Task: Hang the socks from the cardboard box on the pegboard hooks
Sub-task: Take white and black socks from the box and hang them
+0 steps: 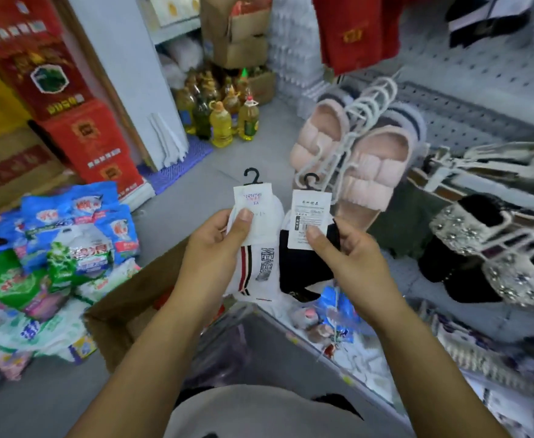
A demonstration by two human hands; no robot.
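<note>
My left hand [218,248] grips a white pair of socks [261,267] with red and black stripes, thumb pressed on its paper label; a small black hanger hook sticks up from the top. Beside it my right hand [344,248] pinches a black pair of socks [303,270] by its white barcode label, which also carries a black hook. Both pairs hang side by side in front of me, above the open cardboard box [126,308] on the floor. The grey pegboard [480,83] runs along the right wall.
Pink fluffy slippers [370,172] and black and glittery slippers [487,257] hang on hooks from the pegboard at the right. Bags of detergent [70,248] are piled at the left. Oil bottles [224,121] and red cartons [79,128] stand further back.
</note>
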